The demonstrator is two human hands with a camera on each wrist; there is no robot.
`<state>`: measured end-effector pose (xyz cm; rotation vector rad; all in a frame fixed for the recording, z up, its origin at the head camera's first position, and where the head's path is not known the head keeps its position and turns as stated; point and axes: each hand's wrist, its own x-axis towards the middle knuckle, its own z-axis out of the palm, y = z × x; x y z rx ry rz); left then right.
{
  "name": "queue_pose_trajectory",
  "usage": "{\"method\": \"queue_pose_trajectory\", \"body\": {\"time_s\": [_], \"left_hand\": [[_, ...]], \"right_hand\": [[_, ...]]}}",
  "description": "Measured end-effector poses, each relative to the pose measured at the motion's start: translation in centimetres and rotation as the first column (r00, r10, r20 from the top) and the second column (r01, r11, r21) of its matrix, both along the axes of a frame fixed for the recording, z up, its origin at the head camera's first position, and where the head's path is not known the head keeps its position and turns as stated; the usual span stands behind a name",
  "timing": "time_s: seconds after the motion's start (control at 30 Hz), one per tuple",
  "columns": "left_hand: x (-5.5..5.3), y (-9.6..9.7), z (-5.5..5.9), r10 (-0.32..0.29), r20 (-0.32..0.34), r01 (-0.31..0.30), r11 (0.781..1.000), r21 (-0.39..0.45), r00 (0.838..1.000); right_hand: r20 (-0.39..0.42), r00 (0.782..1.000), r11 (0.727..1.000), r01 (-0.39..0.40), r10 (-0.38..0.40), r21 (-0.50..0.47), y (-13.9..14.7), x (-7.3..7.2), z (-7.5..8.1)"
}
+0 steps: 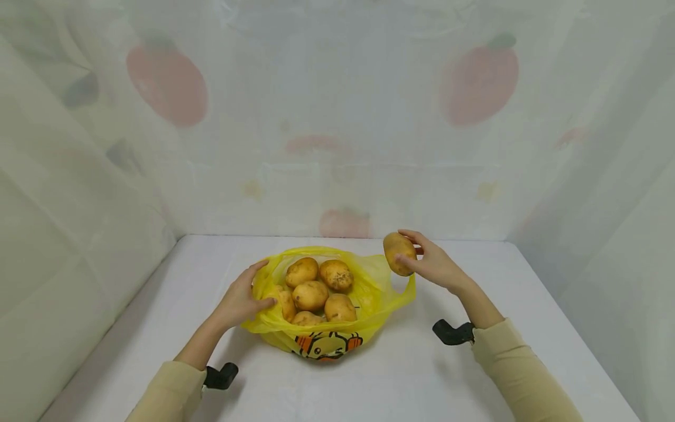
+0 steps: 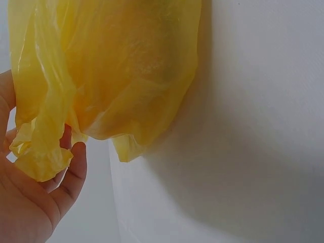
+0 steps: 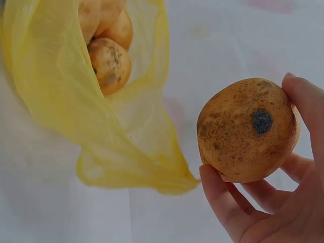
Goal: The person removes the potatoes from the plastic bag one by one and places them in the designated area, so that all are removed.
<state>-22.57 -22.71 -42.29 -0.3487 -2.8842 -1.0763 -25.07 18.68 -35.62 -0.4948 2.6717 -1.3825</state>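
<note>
Head view: a person's left hand (image 1: 244, 296) is gripping the left rim of a yellow plastic bag (image 1: 369, 331), the thumb lying over the near side of the mouth and the fingers reaching along the far side. The bag is resting on a white table (image 1: 401, 375), its mouth spreading wide and facing upward. Six visible potatoes (image 1: 310, 295) are lying inside it, close together. A cartoon print (image 1: 327, 347) is showing on the bag's near wall.

The right hand (image 1: 433, 264) is holding one further item, the held potato (image 1: 399, 254), between thumb and fingers. This potato is standing clear of the table, just beyond the bag's right rim and just above the right handle loop (image 1: 408, 290). Its long axis is running nearly upright.

Left wrist view: a gathered strip of the bag is passing between the thumb and the curled fingers; the grip is narrowing around this strip. The bag wall is bulging beside the hand.

Right wrist view: the fingertips are pressing on opposite sides of the held potato, the grip spanning its width. A round dark patch (image 3: 262, 121) is marking its skin. The handle loop's tip is lying next to a fingertip; whether they are touching, one cannot tell.

Beige sleeves (image 1: 519, 366) are covering both forearms. A pale backdrop (image 1: 327, 88) bearing red fruit prints (image 1: 482, 82) is hanging behind the table.
</note>
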Motion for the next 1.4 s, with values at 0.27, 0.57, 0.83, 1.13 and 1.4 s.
{"method": "queue_pose_trajectory", "body": {"time_s": [0.27,0.57,0.83,1.13,1.4], "left_hand": [[-0.1,0.1,0.0,-0.01,-0.008,0.01,1.0,-0.002,1.0],[-0.2,0.0,-0.2,-0.007,-0.003,0.007,1.0,-0.002,1.0],[-0.1,0.0,-0.2,0.0,-0.001,0.0,1.0,0.001,1.0],[-0.1,0.1,-0.1,0.002,0.005,-0.002,1.0,0.008,1.0],[-0.1,0.0,-0.3,0.005,0.004,-0.005,1.0,0.008,1.0]], "right_hand": [[0.027,0.999,0.999,0.036,-0.035,-0.031,2.0,-0.9,-0.1],[0.01,0.995,0.995,0.097,-0.097,-0.001,3.2,-1.6,-0.7],[0.016,0.987,0.987,0.162,-0.162,0.02,4.5,-2.3,-2.1],[-0.025,0.972,0.968,0.235,-0.233,0.094,5.2,-3.3,-4.4],[-0.047,0.964,0.952,0.265,-0.261,0.153,5.4,-3.9,-6.3]]}}
